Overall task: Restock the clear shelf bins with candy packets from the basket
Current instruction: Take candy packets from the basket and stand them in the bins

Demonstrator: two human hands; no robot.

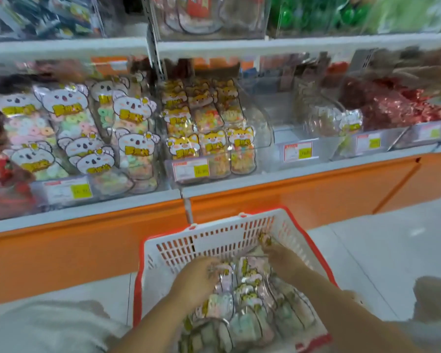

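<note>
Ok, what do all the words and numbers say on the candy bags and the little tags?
Nothing here can be read for sure.
Koala packets: yellow characters, too blurred to read.
Orange cat packets: yellow characters, too blurred to read.
Shelf price tags: digits on yellow patches, too blurred to be sure.
Basket packets: print too blurred to read.

Light: bright, even; faint shadows only. Glare: white streaks on the clear bins [261,115]. Blur: motion smear over my left hand [196,278], my right hand [281,259] and the basket packets [250,301]; upper shelf [316,43] soft. Distortion: its edge bows toward the corners.
</note>
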